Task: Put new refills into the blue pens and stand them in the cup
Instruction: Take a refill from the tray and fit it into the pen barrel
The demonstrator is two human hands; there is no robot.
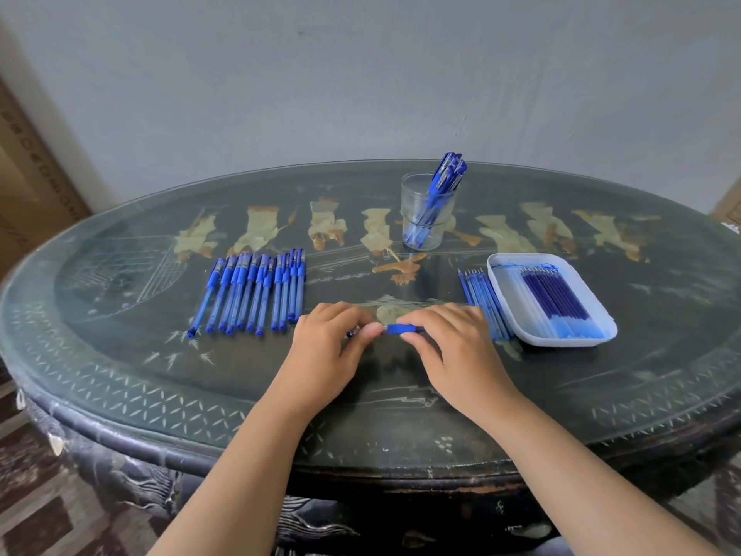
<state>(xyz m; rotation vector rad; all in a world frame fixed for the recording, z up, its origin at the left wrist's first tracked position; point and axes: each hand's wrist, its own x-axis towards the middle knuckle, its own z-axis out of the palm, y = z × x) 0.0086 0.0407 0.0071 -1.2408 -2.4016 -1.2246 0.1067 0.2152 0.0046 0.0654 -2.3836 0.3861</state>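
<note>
1. A blue pen [395, 329] lies crosswise just above the dark oval table [401, 415], held at both ends between the two hands, near the table's front middle
2. The left hand [333, 343] has its fingers curled over the pen's left end, thumb tip pressing against the barrel
3. The right hand [445, 335] pinches the pen's blue grip section between thumb and curled fingers (the far right end of the pen is hidden under the fingers)
4. A row of blue pens [252, 292] lies side by side on the table to the left, just beyond the left hand
5. A clear glass cup [426, 218] stands farther back, right of centre, with several blue pens [441, 182] leaning in it
6. A white tray [597, 335] on the right holds dark blue refills [557, 298]
7. More refills [485, 298] lie on the table against the tray's left side, just beside the right hand
</note>
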